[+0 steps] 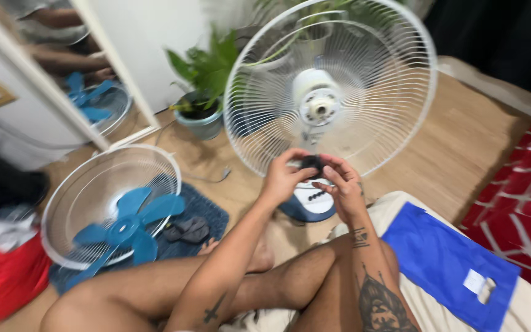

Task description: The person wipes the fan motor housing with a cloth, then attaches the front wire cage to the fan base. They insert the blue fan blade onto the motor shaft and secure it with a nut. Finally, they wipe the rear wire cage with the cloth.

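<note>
A white fan rear grille (364,86) with its motor hub (318,101) stands upright in front of me on a blue and white base (310,203). My left hand (284,175) and my right hand (342,184) meet just below the hub, both gripping a small black part (311,163) between the fingers. The blue fan blade (127,224) lies inside the detached front grille (102,197) on the floor to my left.
A potted green plant (204,80) stands behind the fan. A leaning mirror (62,74) is at the far left. A blue plastic bag (447,261) lies on beige cloth at the right, beside a red patterned cushion (523,190). A blue mat (207,212) and a red cloth (1,276) lie on the floor.
</note>
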